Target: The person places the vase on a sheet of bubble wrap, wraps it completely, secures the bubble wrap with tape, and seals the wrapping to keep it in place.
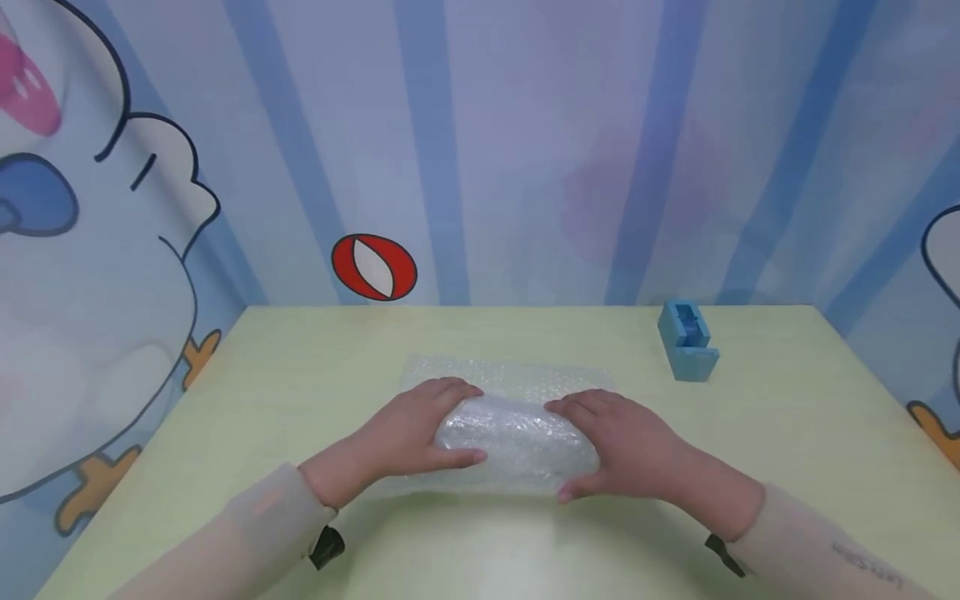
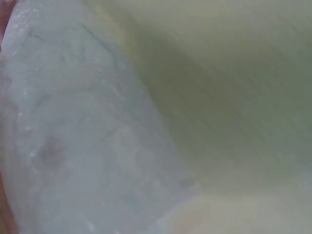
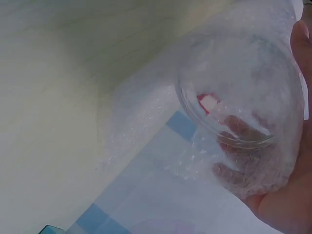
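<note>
Bubble wrap (image 1: 517, 437) lies rolled into a thick bundle at the middle of the table. Through its end, the right wrist view shows the round rim of a clear glass vessel (image 3: 243, 142) inside. My left hand (image 1: 408, 429) grips the bundle's left end, fingers over the far side and thumb on the near side. The right end is held the same way by my right hand (image 1: 633, 442). In the right wrist view, fingers show blurred through the clear layers. A flat part of the wrap spreads out behind and under the bundle. Wrap fills the left side of the left wrist view.
A blue tape dispenser (image 1: 690, 350) stands at the back right of the pale yellow table (image 1: 300, 358). Beyond the table's back edge rises a blue striped backdrop (image 1: 517, 150) with cartoon figures and a red-and-white oval.
</note>
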The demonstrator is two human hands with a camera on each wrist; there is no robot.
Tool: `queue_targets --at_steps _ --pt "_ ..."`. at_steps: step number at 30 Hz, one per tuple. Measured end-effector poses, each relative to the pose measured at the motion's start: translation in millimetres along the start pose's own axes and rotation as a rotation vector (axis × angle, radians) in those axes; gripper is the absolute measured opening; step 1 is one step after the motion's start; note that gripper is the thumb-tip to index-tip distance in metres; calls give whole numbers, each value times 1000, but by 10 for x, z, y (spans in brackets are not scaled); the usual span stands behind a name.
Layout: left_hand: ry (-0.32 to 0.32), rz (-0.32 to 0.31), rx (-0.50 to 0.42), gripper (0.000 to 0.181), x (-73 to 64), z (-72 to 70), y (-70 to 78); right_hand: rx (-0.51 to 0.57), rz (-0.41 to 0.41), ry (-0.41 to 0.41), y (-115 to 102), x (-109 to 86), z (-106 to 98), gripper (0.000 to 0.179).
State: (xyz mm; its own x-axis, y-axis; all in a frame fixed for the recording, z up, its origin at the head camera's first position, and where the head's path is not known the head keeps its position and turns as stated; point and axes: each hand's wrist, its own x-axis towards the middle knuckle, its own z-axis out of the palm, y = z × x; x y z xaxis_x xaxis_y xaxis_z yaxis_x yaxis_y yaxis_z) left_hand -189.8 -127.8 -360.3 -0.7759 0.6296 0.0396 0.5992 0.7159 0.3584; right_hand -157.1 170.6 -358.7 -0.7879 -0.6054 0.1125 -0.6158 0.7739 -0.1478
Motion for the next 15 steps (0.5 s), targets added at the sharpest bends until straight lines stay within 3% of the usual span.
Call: queue_targets --at_steps 7,15 --pt "-67 -37 -8 72 143 -45 36 51 42 -80 96 -9 38 97" --pt "-141 -83 -33 77 255 -127 35 132 73 -98 194 62 84 97"
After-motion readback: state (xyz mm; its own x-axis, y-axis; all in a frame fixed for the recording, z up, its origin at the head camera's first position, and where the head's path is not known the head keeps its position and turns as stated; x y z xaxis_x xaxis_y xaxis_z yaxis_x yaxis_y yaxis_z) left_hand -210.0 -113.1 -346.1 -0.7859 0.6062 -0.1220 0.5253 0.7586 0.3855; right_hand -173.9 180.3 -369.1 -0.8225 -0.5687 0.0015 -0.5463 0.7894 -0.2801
